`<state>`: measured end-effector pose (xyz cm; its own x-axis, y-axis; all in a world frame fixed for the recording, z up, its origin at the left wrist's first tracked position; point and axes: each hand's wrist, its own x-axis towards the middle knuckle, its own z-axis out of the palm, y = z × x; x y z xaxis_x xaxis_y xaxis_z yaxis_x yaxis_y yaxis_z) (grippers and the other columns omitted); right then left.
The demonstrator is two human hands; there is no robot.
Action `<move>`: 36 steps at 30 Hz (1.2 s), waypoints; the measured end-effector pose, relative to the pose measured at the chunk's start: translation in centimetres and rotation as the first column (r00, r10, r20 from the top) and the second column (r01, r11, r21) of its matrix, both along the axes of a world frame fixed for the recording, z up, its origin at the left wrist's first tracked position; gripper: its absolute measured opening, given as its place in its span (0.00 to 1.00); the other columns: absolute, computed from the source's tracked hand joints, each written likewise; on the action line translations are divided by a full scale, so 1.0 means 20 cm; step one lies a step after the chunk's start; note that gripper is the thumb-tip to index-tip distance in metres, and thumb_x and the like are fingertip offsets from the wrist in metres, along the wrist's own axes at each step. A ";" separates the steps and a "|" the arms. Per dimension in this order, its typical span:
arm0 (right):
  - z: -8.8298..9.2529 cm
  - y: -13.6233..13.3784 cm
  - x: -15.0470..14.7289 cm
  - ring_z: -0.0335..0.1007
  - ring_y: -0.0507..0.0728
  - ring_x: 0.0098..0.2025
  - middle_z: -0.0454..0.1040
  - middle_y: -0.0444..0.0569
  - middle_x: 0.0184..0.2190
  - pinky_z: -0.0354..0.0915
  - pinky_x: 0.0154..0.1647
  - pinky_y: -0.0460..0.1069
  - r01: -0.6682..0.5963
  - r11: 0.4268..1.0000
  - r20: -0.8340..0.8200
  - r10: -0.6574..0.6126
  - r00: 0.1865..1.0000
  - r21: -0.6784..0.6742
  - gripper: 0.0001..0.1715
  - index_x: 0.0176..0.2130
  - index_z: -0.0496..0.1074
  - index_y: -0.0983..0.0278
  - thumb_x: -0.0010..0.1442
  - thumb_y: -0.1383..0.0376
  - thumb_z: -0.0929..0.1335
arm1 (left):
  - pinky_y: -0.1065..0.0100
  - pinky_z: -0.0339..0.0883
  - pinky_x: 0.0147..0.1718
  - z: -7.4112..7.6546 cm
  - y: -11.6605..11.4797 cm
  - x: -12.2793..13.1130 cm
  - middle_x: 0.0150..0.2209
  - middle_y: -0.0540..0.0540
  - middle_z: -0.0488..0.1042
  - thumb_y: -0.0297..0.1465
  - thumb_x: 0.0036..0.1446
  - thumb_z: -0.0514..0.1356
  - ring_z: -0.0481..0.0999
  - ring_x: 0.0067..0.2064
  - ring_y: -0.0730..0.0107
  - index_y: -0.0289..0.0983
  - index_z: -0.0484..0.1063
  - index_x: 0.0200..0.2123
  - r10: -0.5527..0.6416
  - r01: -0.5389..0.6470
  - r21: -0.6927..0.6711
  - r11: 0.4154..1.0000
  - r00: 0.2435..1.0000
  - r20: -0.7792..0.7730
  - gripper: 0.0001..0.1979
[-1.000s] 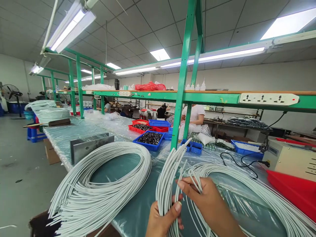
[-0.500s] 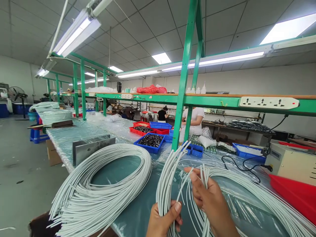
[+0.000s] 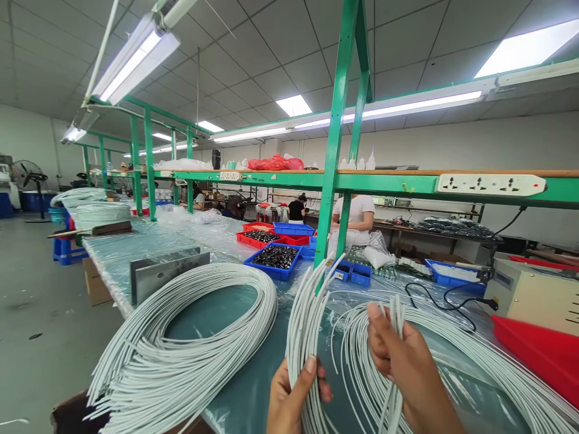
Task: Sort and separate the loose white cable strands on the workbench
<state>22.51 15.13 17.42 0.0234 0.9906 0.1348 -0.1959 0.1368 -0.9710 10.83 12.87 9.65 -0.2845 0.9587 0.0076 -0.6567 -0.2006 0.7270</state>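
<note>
While my left hand (image 3: 294, 401) is clenched on a bundle (image 3: 304, 325) of white wires, thumb pressed across the strands, my right hand (image 3: 402, 361) pinches a smaller tuft (image 3: 397, 310) of wire ends between closed fingers (image 3: 375, 319), held up just beside the bundle. Both groups rise from a wire loop (image 3: 474, 355) lying on the plastic-covered counter (image 3: 136, 241) under my hands. To the left lies a bigger coil (image 3: 181, 343), apart from both hands, with a metal bracket (image 3: 167, 271) behind it. Further back stand a blue tray (image 3: 274, 259) of dark parts, a green post (image 3: 332, 150), and to the right a black cable (image 3: 443, 298), a beige machine (image 3: 534, 292) and a red tray (image 3: 538, 349).
</note>
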 end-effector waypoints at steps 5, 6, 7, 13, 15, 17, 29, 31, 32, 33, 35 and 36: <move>0.00 -0.03 -0.05 0.39 0.45 0.17 0.44 0.34 0.13 0.39 0.17 0.43 -0.095 0.989 0.217 0.069 0.974 0.113 0.26 0.34 0.69 0.67 0.45 0.48 0.69 | 0.79 0.54 0.16 -0.02 0.01 -0.01 0.10 0.51 0.65 0.43 0.34 0.68 0.61 0.14 0.81 0.33 0.68 0.18 -0.026 0.027 0.011 1.000 0.994 -0.102 0.20; 0.00 -0.03 -0.05 0.39 0.45 0.17 0.44 0.34 0.13 0.40 0.17 0.43 -0.103 0.988 0.243 0.072 0.967 0.119 0.27 0.35 0.69 0.67 0.45 0.47 0.69 | 0.79 0.54 0.15 -0.02 0.00 -0.01 0.10 0.51 0.65 0.44 0.34 0.68 0.61 0.14 0.81 0.33 0.69 0.18 -0.025 0.026 0.005 1.000 0.993 -0.112 0.20; -0.01 -0.03 -0.05 0.39 0.45 0.17 0.45 0.34 0.14 0.40 0.18 0.44 -0.105 0.987 0.265 0.070 0.962 0.121 0.29 0.36 0.70 0.68 0.44 0.47 0.69 | 0.78 0.54 0.15 -0.01 0.00 0.00 0.10 0.51 0.65 0.44 0.33 0.68 0.61 0.14 0.81 0.33 0.69 0.18 -0.020 0.019 -0.006 1.000 0.993 -0.117 0.20; -0.01 -0.02 -0.07 0.40 0.46 0.18 0.48 0.36 0.15 0.42 0.19 0.45 -0.072 0.992 0.273 0.040 0.961 0.106 0.32 0.36 0.71 0.69 0.40 0.46 0.70 | 0.76 0.55 0.15 0.02 -0.03 0.01 0.11 0.51 0.67 0.42 0.28 0.71 0.63 0.14 0.79 0.33 0.69 0.18 0.035 -0.038 -0.032 0.999 0.994 -0.101 0.20; 0.00 -0.03 -0.07 0.39 0.46 0.18 0.47 0.36 0.15 0.41 0.19 0.45 0.012 0.992 0.187 -0.035 0.982 0.122 0.29 0.34 0.72 0.67 0.40 0.47 0.70 | 0.76 0.56 0.15 0.03 -0.03 0.02 0.11 0.50 0.68 0.41 0.27 0.71 0.63 0.14 0.79 0.33 0.69 0.18 0.046 -0.048 -0.018 0.999 0.995 -0.094 0.20; 0.00 -0.04 -0.08 0.39 0.46 0.18 0.47 0.36 0.15 0.40 0.18 0.45 0.098 0.988 0.107 -0.111 0.988 0.121 0.28 0.33 0.73 0.66 0.39 0.48 0.71 | 0.76 0.57 0.15 0.03 -0.03 0.02 0.12 0.50 0.68 0.40 0.26 0.71 0.64 0.13 0.79 0.32 0.69 0.19 0.063 -0.064 -0.019 0.998 0.995 -0.082 0.20; -0.04 -0.01 -0.02 0.56 0.47 0.19 0.61 0.40 0.20 0.56 0.17 0.42 0.012 0.996 -0.340 0.018 0.940 0.084 0.18 0.24 0.61 0.63 0.48 0.52 0.68 | 0.77 0.63 0.18 0.01 0.00 0.02 0.16 0.50 0.71 0.40 0.21 0.72 0.68 0.19 0.76 0.31 0.74 0.22 0.151 -0.154 -0.106 0.982 0.988 -0.032 0.23; -0.02 -0.02 -0.02 0.51 0.46 0.15 0.57 0.38 0.17 0.50 0.13 0.42 -0.112 0.991 -0.291 0.127 0.948 0.067 0.18 0.24 0.60 0.63 0.51 0.52 0.66 | 0.78 0.59 0.16 0.01 0.01 0.02 0.13 0.53 0.66 0.42 0.21 0.72 0.64 0.16 0.80 0.31 0.74 0.22 0.123 -0.126 -0.127 0.984 0.992 -0.038 0.24; -0.01 -0.03 -0.02 0.46 0.44 0.13 0.54 0.36 0.16 0.45 0.11 0.41 -0.143 0.989 -0.244 0.149 0.958 0.041 0.18 0.26 0.62 0.63 0.52 0.51 0.65 | 0.78 0.58 0.15 0.01 0.02 0.02 0.12 0.54 0.65 0.42 0.21 0.72 0.63 0.15 0.80 0.32 0.74 0.22 0.108 -0.111 -0.133 0.985 0.994 -0.035 0.24; 0.00 -0.03 -0.02 0.42 0.43 0.13 0.51 0.35 0.15 0.41 0.11 0.40 -0.152 0.988 -0.189 0.152 0.970 0.017 0.18 0.29 0.63 0.63 0.52 0.50 0.65 | 0.78 0.57 0.15 0.01 0.02 0.03 0.12 0.55 0.64 0.42 0.21 0.72 0.62 0.15 0.81 0.32 0.73 0.21 0.093 -0.097 -0.134 0.986 0.995 -0.032 0.23; 0.02 -0.04 -0.03 0.39 0.42 0.14 0.47 0.33 0.14 0.37 0.13 0.39 -0.138 0.990 -0.057 0.138 0.989 0.006 0.22 0.34 0.64 0.64 0.50 0.48 0.66 | 0.79 0.53 0.15 0.02 0.02 0.03 0.12 0.56 0.62 0.42 0.21 0.72 0.60 0.15 0.83 0.33 0.73 0.21 0.065 -0.068 -0.126 0.990 0.997 -0.032 0.23; 0.03 -0.05 -0.03 0.39 0.42 0.14 0.46 0.33 0.14 0.37 0.13 0.39 -0.132 0.991 0.011 0.132 0.991 0.016 0.24 0.36 0.64 0.65 0.49 0.48 0.66 | 0.79 0.52 0.15 0.02 0.02 0.04 0.12 0.56 0.61 0.42 0.22 0.72 0.60 0.16 0.83 0.33 0.73 0.21 0.053 -0.057 -0.123 0.991 0.998 -0.034 0.22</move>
<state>21.91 14.19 17.97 -0.1090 0.9825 0.1509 -0.2033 0.1266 -0.9709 11.54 13.23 10.04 -0.3385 0.9356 -0.1003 -0.6241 -0.1435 0.7680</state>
